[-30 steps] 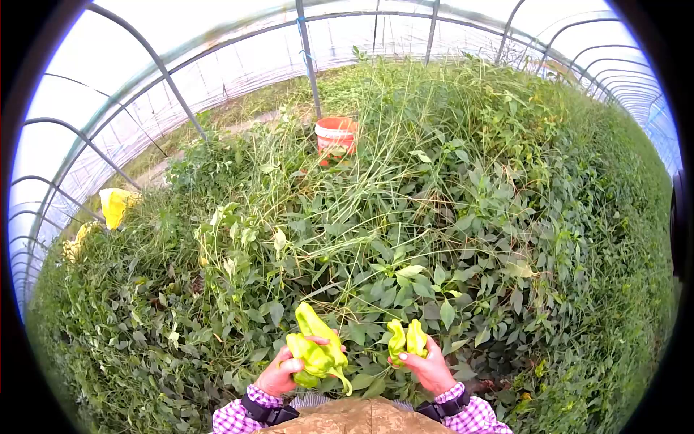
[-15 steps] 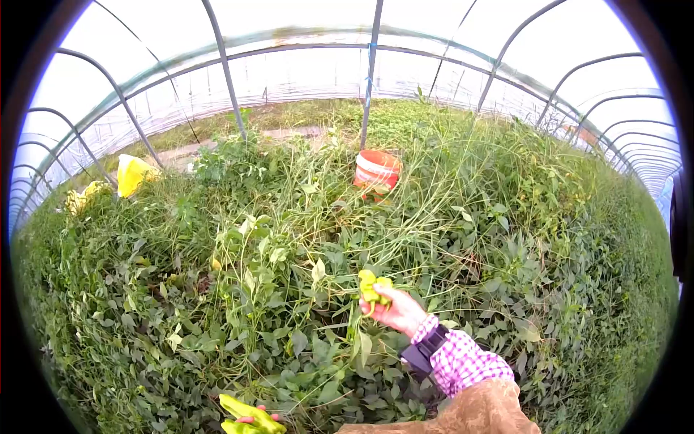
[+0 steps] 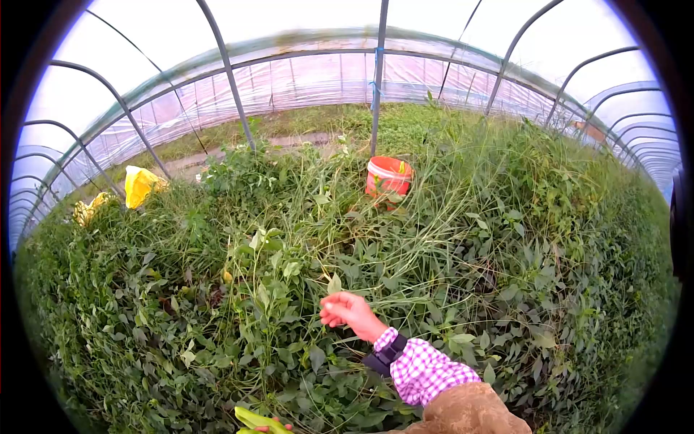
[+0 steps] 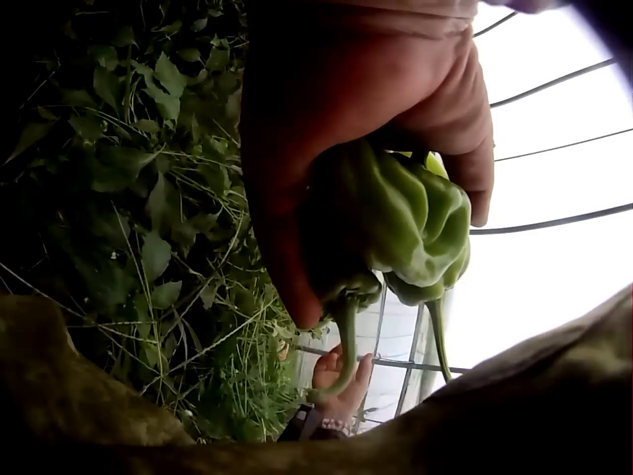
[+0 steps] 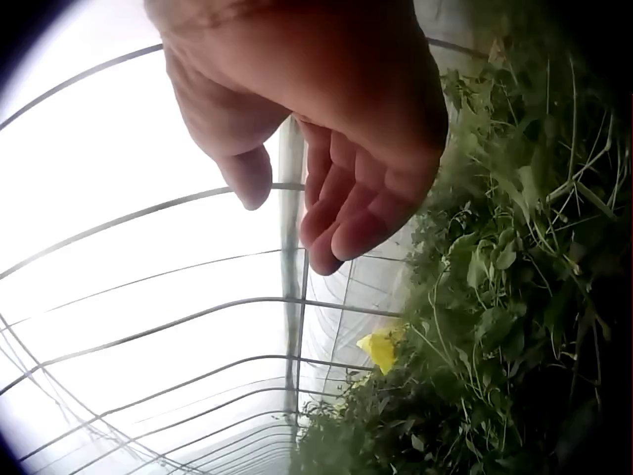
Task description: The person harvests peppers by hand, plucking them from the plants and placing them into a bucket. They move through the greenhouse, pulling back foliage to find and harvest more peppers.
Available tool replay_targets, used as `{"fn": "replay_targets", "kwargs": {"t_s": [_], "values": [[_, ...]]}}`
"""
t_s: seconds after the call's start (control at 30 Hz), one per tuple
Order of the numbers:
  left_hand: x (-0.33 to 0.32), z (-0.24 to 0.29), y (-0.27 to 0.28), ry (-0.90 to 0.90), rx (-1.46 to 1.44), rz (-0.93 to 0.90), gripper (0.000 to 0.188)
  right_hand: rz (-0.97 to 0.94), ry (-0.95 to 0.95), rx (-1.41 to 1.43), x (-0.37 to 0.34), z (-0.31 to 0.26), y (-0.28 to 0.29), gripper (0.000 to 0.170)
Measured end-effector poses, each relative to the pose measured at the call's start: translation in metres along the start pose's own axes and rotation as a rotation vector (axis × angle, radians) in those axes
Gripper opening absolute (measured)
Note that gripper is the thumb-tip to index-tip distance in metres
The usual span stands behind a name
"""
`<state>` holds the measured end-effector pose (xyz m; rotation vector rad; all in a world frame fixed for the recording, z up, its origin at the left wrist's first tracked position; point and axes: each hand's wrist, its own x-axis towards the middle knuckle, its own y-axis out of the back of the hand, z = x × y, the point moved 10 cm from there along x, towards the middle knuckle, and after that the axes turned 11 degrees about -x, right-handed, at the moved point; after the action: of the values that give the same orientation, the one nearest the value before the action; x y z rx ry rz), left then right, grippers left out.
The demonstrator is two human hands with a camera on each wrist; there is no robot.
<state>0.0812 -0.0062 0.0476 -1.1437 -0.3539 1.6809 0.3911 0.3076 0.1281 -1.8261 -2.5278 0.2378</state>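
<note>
My left hand [image 4: 366, 84] grips several light green peppers [image 4: 420, 223], their curved stems hanging below the fingers. In the head view only the tips of these peppers [image 3: 253, 418] and a bit of the fingers show at the bottom edge. My right hand [image 3: 354, 315] is stretched out over the plants, holding nothing. Seen from the right wrist, its fingers [image 5: 361, 213] are loosely bent and the thumb stands apart. Farther back, a red bucket [image 3: 379, 181] with a white band leans among the plants, with small yellow-green shapes at its mouth and front.
Dense pepper plants [image 3: 289, 340] and long grass [image 3: 434, 224] spread all around. A yellow bag [image 3: 143, 186] sits at the back left, a paler yellow one [image 3: 90, 210] beside it. Metal hoops and a post [image 3: 378, 94] carry the plastic greenhouse cover.
My right hand has let go of its peppers and swung forward and left. My left hand has dropped to the bottom edge, still holding its peppers. The head view has turned left.
</note>
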Motion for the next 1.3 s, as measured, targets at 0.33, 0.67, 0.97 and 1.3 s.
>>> {"fn": "replay_targets", "kwargs": {"t_s": [0.33, 0.67, 0.97, 1.3], "values": [[0.053, -0.068, -0.144, 0.439, 0.353, -0.455, 0.050, -0.330, 0.050, -0.477, -0.156, 0.026, -0.140, 0.092], [0.061, -0.066, -0.145, 0.534, 0.488, -0.528, 0.051, -0.121, -0.293, 0.056, -0.158, 0.070, -0.131, 0.079], [0.066, -0.034, -0.152, 0.494, 0.433, -0.518, 0.056, -0.113, -0.388, 0.251, -0.162, 0.040, -0.164, 0.074], [0.093, -0.017, -0.145, 0.410, 0.429, -0.375, 0.049, -0.159, -0.307, 1.080, -0.136, 0.066, -0.113, 0.058]]}}
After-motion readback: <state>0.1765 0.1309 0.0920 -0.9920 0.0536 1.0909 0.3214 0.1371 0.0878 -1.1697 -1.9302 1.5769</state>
